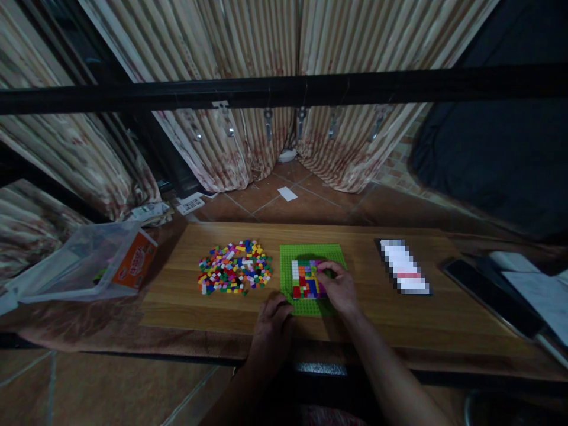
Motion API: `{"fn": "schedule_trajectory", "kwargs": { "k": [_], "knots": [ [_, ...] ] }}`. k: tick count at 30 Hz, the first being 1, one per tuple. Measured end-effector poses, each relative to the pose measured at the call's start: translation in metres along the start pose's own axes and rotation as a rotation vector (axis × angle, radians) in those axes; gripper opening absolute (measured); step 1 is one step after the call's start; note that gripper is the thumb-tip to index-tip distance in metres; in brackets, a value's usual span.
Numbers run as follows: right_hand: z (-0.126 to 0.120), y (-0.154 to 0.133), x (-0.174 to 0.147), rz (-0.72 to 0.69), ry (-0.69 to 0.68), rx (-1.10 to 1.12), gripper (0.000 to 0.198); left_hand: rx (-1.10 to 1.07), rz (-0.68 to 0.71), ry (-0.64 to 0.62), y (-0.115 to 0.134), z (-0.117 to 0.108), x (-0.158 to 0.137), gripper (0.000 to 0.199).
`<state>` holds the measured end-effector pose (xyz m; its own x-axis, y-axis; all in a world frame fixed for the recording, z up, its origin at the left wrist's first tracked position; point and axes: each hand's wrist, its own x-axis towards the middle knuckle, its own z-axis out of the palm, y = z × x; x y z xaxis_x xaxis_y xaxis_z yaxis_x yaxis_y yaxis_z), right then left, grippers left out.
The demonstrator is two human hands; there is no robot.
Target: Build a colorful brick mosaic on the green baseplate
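A green studded baseplate (287,254) lies on the wooden board, with a block of colourful toy bricks (306,284) pressed onto its middle. My right hand (341,288) reaches over the plate from the right, thumb and index finger pinched at the upper right of the bricks. A small pinkish brick shows at those fingertips, partly covered by them. With curled fingers, my left hand (273,319) grips the plate's lower left edge. Left of the plate spreads a heap of loose toy bricks (235,267) in many colours.
On the wooden board (177,307), a phone with a blurred screen (404,266) lies to the right. A dark phone (492,297) sits beyond it. A clear plastic box (89,254) with an orange label stands left. A black bar (284,92) with hooks crosses behind.
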<state>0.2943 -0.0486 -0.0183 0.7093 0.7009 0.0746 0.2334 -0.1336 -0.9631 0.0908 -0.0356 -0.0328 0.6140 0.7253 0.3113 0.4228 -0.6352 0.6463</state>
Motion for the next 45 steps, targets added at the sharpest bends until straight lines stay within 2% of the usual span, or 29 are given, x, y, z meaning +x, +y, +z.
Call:
{"fn": "schedule_trajectory", "kwargs": {
  "k": [12,15,18,20,23,26,28,34,39,45],
  "knots": [
    [-0.001,0.0,-0.001,0.075,-0.054,0.031,0.022,-0.075,0.023,0.002,0.004,-0.004,0.001,0.021],
    [-0.003,0.003,-0.002,0.077,-0.072,0.044,0.026,-0.112,-0.026,0.016,0.004,-0.01,-0.004,0.027],
    [-0.006,0.008,-0.002,0.075,-0.084,0.074,0.031,-0.107,-0.14,0.065,-0.001,-0.023,-0.01,0.028],
    [-0.012,0.008,-0.003,0.039,-0.028,0.102,0.034,-0.074,-0.224,0.137,-0.01,-0.036,-0.013,0.024],
    [-0.027,0.009,-0.008,-0.055,0.134,0.06,0.036,0.008,-0.332,0.254,-0.027,-0.06,-0.014,0.019],
    [-0.044,0.015,-0.016,-0.151,0.236,-0.078,0.036,0.095,-0.405,0.308,-0.045,-0.078,-0.012,0.017],
    [-0.053,0.025,-0.021,-0.196,0.251,-0.148,0.038,0.151,-0.414,0.292,-0.051,-0.083,-0.01,0.017],
    [-0.065,0.046,-0.032,-0.191,0.193,-0.314,0.039,0.315,-0.355,0.204,-0.052,-0.076,0.0,0.016],
    [-0.062,0.046,-0.03,-0.157,0.179,-0.266,0.036,0.349,-0.362,0.193,-0.05,-0.073,0.008,0.016],
    [-0.06,0.044,-0.03,-0.192,0.186,-0.26,0.032,0.364,-0.331,0.189,-0.051,-0.071,0.009,0.015]
  ]
}}
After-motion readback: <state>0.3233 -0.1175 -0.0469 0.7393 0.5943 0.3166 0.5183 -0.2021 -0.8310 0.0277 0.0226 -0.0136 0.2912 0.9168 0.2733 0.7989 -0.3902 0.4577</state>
